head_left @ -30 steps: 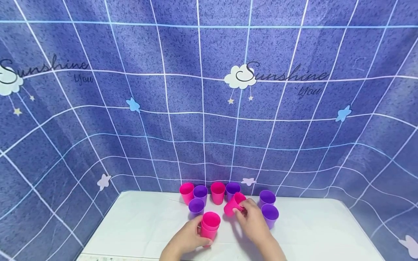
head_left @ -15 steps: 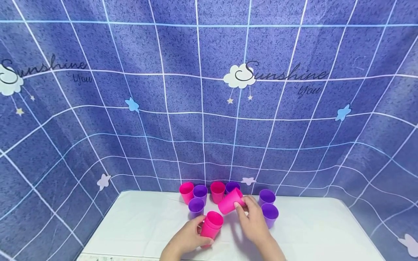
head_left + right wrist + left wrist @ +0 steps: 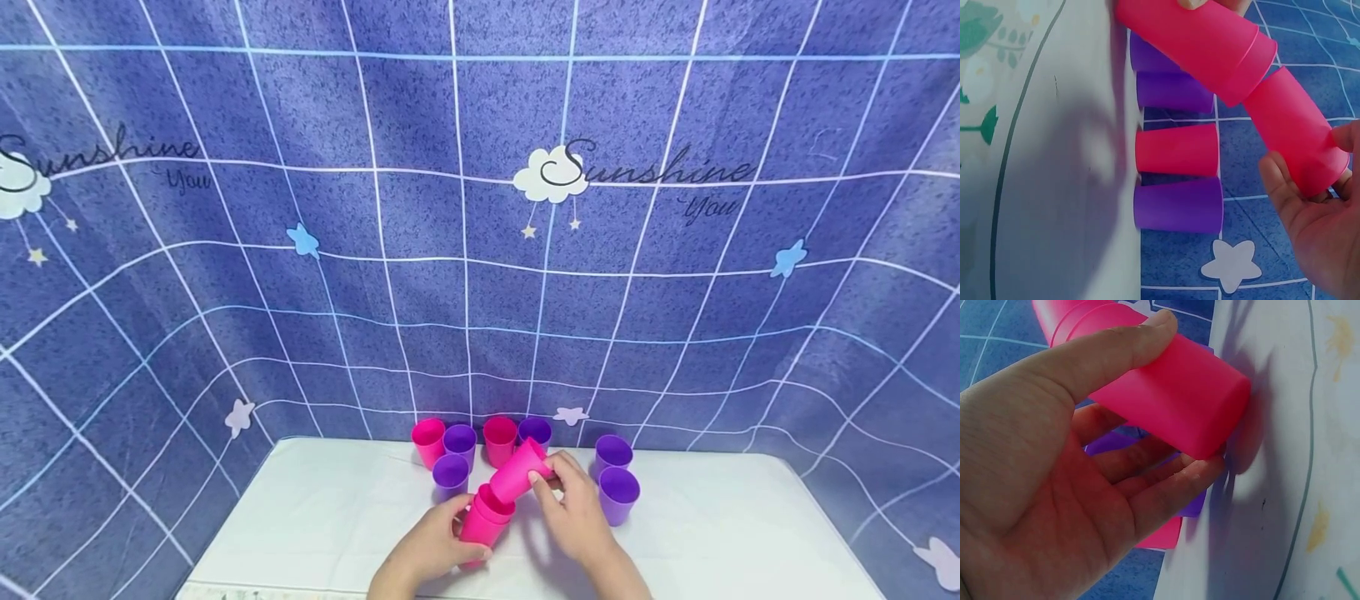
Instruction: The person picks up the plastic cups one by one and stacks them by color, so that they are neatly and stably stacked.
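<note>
My left hand [image 3: 429, 546] grips a stack of nested pink cups [image 3: 483, 525], thumb on one side and fingers round the other. The stack tilts to the right, its mouth up; in the left wrist view its lower wall [image 3: 1204, 394] shows just off the white surface. My right hand [image 3: 576, 504] pinches a single pink cup [image 3: 517, 473] near its rim. That cup slants, its base end right at the mouth of the stack, as the right wrist view also shows with the single cup [image 3: 1297, 131] meeting the stack's rim [image 3: 1257, 65].
Behind my hands stand two pink cups [image 3: 429, 443] [image 3: 499, 442] and several purple ones, including one purple cup [image 3: 451, 475] left of the stack. Two more purple cups [image 3: 618, 498] stand to the right. A blue patterned cloth [image 3: 480, 250] hangs behind the white table [image 3: 300, 517].
My right hand has turned its pink cup base-down and brought it leftward to the stack's mouth. My left hand has tipped the stack to the right. The standing cups have stayed put.
</note>
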Demonstrator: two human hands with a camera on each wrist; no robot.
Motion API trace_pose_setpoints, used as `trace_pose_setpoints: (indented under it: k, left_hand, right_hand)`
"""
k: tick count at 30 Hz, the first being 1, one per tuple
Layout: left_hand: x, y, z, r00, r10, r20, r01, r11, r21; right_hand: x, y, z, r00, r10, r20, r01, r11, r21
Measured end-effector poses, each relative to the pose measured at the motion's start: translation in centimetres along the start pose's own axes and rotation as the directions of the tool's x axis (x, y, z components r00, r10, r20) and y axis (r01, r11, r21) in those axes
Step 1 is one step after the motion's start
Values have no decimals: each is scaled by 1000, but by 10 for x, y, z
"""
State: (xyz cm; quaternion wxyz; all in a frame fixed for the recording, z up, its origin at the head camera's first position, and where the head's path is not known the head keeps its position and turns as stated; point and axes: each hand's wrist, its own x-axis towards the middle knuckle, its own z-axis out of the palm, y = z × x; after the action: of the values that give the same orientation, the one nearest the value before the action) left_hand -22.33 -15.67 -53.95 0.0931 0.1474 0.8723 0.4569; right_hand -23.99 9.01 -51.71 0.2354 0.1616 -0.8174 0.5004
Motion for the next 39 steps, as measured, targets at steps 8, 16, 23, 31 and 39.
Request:
trace_pose_setpoints:
  k: [8,16,23,31,39]
  left_hand:
    - [0,2,-1,1000,-11,-3,11,1000,10]
    - [-1,4,-1,1000,-5,-6,5,1000,-6]
    - [-1,2,0,999,32,-15,-32,999,8]
    - [-2,3,-1,999,30,-22,-29,999,25]
    - [-1,1,0,999,40,-14,-40,999,17]
  right_hand:
    - [-2,0,3,998,-28,59,27,1000,12]
    - [-5,-1,8,993,-47,112,48,999,-11]
    - [-9,-2,13,985,-103,142,103,995,5]
    - [-13,-1,17,971,-173,166,175,985,4]
    - [-15,1,20,952,-217,214,220,976,12]
